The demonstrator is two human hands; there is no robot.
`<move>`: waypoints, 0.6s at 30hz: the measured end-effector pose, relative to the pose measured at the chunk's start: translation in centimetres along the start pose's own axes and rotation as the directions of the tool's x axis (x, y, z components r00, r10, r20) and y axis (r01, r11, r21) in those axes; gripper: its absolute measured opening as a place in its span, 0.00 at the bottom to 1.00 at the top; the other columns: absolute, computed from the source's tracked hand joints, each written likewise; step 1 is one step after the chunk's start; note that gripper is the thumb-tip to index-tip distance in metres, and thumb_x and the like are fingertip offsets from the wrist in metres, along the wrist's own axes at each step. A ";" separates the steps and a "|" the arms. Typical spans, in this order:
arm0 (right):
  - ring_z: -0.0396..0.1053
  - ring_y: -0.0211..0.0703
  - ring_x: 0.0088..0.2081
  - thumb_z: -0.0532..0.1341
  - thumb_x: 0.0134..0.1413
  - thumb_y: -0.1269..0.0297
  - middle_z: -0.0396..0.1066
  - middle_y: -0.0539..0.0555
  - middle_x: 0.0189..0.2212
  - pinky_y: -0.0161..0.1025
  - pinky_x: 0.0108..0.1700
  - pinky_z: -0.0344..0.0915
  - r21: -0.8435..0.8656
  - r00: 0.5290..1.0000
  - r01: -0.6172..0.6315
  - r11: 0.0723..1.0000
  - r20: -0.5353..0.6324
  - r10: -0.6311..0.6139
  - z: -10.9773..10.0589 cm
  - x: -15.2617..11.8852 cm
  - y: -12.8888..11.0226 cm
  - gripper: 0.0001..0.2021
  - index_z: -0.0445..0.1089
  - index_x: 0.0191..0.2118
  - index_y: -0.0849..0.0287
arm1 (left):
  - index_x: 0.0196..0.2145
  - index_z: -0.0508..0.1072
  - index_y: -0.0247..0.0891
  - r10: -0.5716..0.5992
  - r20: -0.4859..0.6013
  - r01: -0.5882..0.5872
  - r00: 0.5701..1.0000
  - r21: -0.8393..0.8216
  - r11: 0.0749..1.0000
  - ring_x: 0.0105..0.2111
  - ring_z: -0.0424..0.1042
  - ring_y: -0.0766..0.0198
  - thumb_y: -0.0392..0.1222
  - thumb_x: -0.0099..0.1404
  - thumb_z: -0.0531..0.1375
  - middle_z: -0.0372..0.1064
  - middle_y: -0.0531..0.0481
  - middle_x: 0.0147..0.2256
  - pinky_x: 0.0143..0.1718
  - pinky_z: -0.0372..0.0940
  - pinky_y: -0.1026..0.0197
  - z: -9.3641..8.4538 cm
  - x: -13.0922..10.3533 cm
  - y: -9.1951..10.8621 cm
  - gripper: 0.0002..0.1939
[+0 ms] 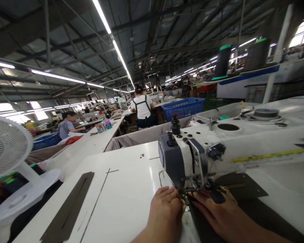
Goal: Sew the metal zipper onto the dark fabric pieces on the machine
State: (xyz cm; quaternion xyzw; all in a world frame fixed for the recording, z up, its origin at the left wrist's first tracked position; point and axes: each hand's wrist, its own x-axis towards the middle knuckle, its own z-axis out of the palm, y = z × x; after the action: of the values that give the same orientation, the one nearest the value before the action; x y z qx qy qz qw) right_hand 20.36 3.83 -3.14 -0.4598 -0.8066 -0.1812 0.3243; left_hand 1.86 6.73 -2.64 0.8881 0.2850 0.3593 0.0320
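Observation:
The head of a white and grey sewing machine (171,158) stands over a piece of dark fabric (253,216). Close to the left of the needle area, my left hand (166,206) has its fingers curled together. What lies between those fingertips is hidden. My right hand (218,209) lies flat over the dark fabric, its fingers stretched under the machine arm toward the presser foot (186,199). The fabric continues right of that hand, with another dark piece (253,185) behind it. Far to the left on the white table (126,192) is a long dark strip with a slit (68,209).
A white fan (8,148) stands at the left edge. Thread cones (223,62) sit on a stand at upper right. A yellow tape measure (268,156) runs along the machine. Ahead are a blue crate (183,107), a seated co-worker (142,106) and another person (66,126).

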 end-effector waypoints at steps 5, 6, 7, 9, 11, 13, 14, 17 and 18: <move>0.68 0.61 0.43 0.49 0.60 0.53 0.71 0.67 0.40 0.59 0.44 0.65 -0.280 0.999 0.014 0.960 -0.026 -0.022 0.0 -2.0 1.8 0.22 0.70 0.41 0.69 | 0.42 0.69 0.36 -0.201 0.030 0.201 0.979 -0.021 0.979 0.39 0.68 0.56 0.29 0.61 0.51 0.70 0.44 0.39 0.43 0.63 0.50 -1.5 -0.6 1.1 0.13; 0.66 0.63 0.45 0.50 0.59 0.51 0.70 0.68 0.42 0.59 0.43 0.65 -0.332 0.999 0.011 0.943 -0.026 -0.021 -0.3 -2.8 1.9 0.25 0.69 0.43 0.71 | 0.46 0.67 0.35 -0.235 0.051 0.235 0.971 0.005 0.972 0.41 0.67 0.54 0.30 0.61 0.52 0.68 0.42 0.41 0.43 0.63 0.48 -1.8 -0.9 1.6 0.16; 0.65 0.64 0.47 0.50 0.58 0.50 0.68 0.70 0.45 0.59 0.42 0.65 -0.378 0.999 0.014 0.926 -0.030 -0.028 -0.8 -3.7 1.9 0.26 0.68 0.45 0.73 | 0.49 0.66 0.35 -0.257 0.075 0.256 0.963 0.027 0.966 0.41 0.65 0.52 0.31 0.61 0.53 0.67 0.41 0.42 0.43 0.63 0.46 -2.0 -1.1 2.3 0.17; 0.65 0.65 0.48 0.49 0.57 0.49 0.65 0.72 0.48 0.57 0.39 0.66 -0.436 0.998 0.043 0.899 -0.029 -0.061 -2.2 -5.3 1.0 0.29 0.66 0.48 0.75 | 0.49 0.67 0.37 -0.273 0.138 0.270 0.952 0.037 0.962 0.42 0.63 0.49 0.34 0.59 0.58 0.64 0.41 0.43 0.42 0.62 0.43 -2.1 -1.7 3.8 0.19; 0.66 0.65 0.46 0.50 0.55 0.50 0.65 0.73 0.48 0.56 0.37 0.67 -0.453 0.994 0.081 0.888 -0.031 -0.106 -3.7 -6.6 -0.5 0.29 0.65 0.48 0.76 | 0.46 0.69 0.39 -0.266 0.189 0.270 0.945 0.005 0.963 0.42 0.62 0.47 0.39 0.55 0.64 0.63 0.41 0.44 0.41 0.61 0.41 -2.0 -2.3 5.6 0.20; 0.67 0.65 0.44 0.51 0.53 0.51 0.65 0.74 0.47 0.55 0.35 0.67 -0.445 0.990 0.110 0.889 -0.031 -0.138 -4.9 -7.4 -2.1 0.27 0.64 0.47 0.74 | 0.43 0.71 0.39 -0.282 0.211 0.296 0.936 -0.039 0.954 0.42 0.62 0.47 0.40 0.49 0.69 0.63 0.43 0.43 0.41 0.60 0.42 -1.9 -2.9 7.2 0.22; 0.68 0.66 0.44 0.51 0.53 0.52 0.66 0.74 0.47 0.55 0.34 0.66 -0.434 0.989 0.115 0.894 -0.037 -0.145 -5.2 -7.8 -2.9 0.27 0.64 0.47 0.73 | 0.40 0.71 0.38 -0.316 0.213 0.335 0.925 -0.058 0.940 0.42 0.62 0.48 0.39 0.46 0.70 0.63 0.44 0.42 0.41 0.61 0.43 -2.0 -3.2 7.9 0.22; 0.68 0.67 0.42 0.52 0.52 0.53 0.66 0.73 0.46 0.57 0.33 0.65 -0.359 0.987 0.114 0.926 -0.064 -0.147 -5.0 -9.0 -4.8 0.26 0.62 0.49 0.71 | 0.32 0.71 0.38 -0.466 0.230 0.491 0.854 -0.065 0.869 0.40 0.63 0.53 0.35 0.42 0.72 0.64 0.48 0.39 0.42 0.62 0.47 -2.9 -4.3 9.1 0.19; 0.68 0.67 0.43 0.53 0.52 0.53 0.66 0.72 0.47 0.57 0.33 0.65 -0.310 0.988 0.092 0.946 -0.088 -0.125 -4.6 -9.5 -5.3 0.25 0.62 0.50 0.69 | 0.32 0.71 0.38 -0.501 0.242 0.526 0.831 -0.050 0.849 0.41 0.63 0.53 0.35 0.41 0.72 0.65 0.48 0.39 0.43 0.62 0.48 -3.3 -4.8 9.3 0.20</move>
State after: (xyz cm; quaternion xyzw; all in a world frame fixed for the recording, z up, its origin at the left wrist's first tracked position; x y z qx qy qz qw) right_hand 20.94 -7.57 -6.31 -0.4490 -0.7746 -0.3454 0.2812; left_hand 1.47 -4.06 -0.74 0.8095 0.4867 0.2529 0.2095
